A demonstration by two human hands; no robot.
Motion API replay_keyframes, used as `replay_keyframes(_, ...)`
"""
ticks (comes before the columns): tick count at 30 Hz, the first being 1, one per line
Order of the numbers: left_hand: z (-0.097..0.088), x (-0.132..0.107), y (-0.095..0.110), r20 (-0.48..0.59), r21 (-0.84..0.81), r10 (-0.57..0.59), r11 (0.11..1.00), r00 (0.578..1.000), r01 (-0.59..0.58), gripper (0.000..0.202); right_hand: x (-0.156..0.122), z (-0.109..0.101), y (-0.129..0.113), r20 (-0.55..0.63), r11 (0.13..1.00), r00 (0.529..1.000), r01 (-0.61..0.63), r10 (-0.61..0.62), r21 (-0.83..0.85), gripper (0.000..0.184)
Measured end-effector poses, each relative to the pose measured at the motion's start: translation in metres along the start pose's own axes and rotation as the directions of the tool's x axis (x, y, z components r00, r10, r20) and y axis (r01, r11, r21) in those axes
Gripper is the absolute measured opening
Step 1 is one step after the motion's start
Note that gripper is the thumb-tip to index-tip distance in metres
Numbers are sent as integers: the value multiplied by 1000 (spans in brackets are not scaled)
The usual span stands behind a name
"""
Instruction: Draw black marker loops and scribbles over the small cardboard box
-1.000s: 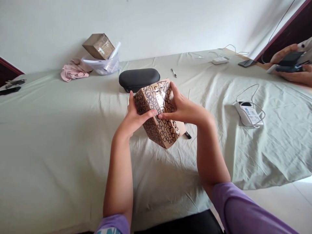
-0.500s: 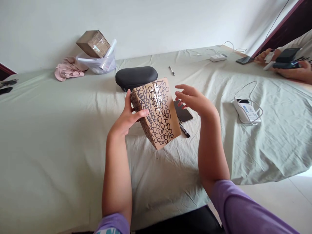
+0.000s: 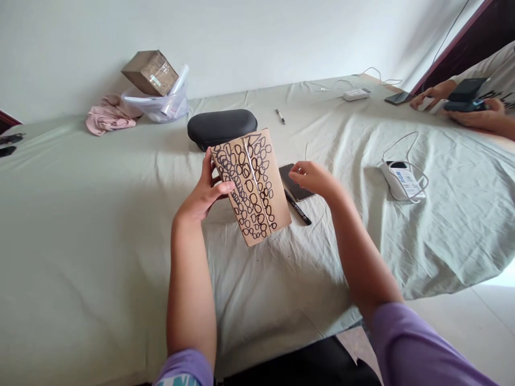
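My left hand [image 3: 201, 193] grips a cardboard box [image 3: 253, 187] by its left side, thumb on the front face and fingers behind. The box is tilted above the table, and its near face is covered with hand-drawn black loops beside a taped seam. Away from the box, my right hand [image 3: 311, 177] hovers over a dark smartphone [image 3: 300, 190], its fingers curled in and no object visible in them. A black marker [image 3: 298, 208] lies between the box and the phone. Behind the box sits a black hard case [image 3: 222, 124], partly covered by it.
A pale green cloth [image 3: 100, 225] covers the table. At the back left are a plastic basin [image 3: 161, 107] with another box [image 3: 151, 72] and a pink cloth [image 3: 110, 115]. A pen [image 3: 280, 116] and corded white device [image 3: 404, 182] lie rightward. Another person's hands [image 3: 478, 110] hold a dark device.
My right hand has moved down from beside the box to over the phone, its fingers curling in. The box has turned slightly, showing less of its left side.
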State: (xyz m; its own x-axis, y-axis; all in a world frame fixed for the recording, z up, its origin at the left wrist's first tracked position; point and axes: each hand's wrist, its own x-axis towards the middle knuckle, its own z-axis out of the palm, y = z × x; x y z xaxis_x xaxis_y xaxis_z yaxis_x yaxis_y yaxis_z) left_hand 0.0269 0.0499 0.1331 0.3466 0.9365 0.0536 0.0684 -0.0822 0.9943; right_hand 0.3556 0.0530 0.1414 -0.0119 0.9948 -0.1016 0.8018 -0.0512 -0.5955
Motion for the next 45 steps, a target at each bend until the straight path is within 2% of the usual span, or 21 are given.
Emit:
replay_keyframes(3,0,1,-1,8,7,2,1000,1000,-2,126,-2,28,33,-97,999,995,17,-20,-34,19)
replay_keyframes(6,0,1,-3,8,15,21,1000,1000,-21,131,-3,51,62,-241,1000,970,-3,-2,-18,28)
replay_keyframes(10,0,2,-5,0,18,32,999,999,-32,130,-5,69,75,-335,996,942,1,-31,-91,42)
replay_keyframes(13,-1,3,-7,1,35,38,999,999,-38,131,-7,75,73,-356,989,934,-23,-31,-146,56)
replay_keyframes(15,-2,3,-8,8,36,43,998,999,-43,133,-8,76,71,-349,986,937,-35,-24,-161,57)
replay_keyframes(19,-2,4,-8,17,21,40,999,999,-40,134,-13,75,64,-248,970,964,32,-93,-239,37)
replay_keyframes(22,0,3,-6,18,30,37,999,999,-37,130,-19,76,56,-148,932,977,91,-151,-350,33)
replay_keyframes(25,2,2,-4,3,39,43,998,999,-43,128,-23,78,48,-110,910,983,90,-146,-405,27)
replay_keyframes(27,2,2,-3,-6,31,46,998,999,-45,130,-24,77,45,-94,919,986,89,-135,-384,25)
replay_keyframes(32,0,3,-6,19,31,49,998,999,-49,126,-27,71,40,-85,980,993,67,-84,-185,35)
replay_keyframes(36,0,3,-7,20,31,41,999,999,-41,129,-30,71,34,-44,970,996,66,-78,-232,33)
replay_keyframes(40,2,2,-4,9,20,43,999,999,-43,130,-32,68,31,-67,959,996,39,-60,-280,31)
replay_keyframes(45,2,2,-3,13,12,26,1000,1000,-26,129,-32,60,37,-121,981,988,69,-92,-182,34)
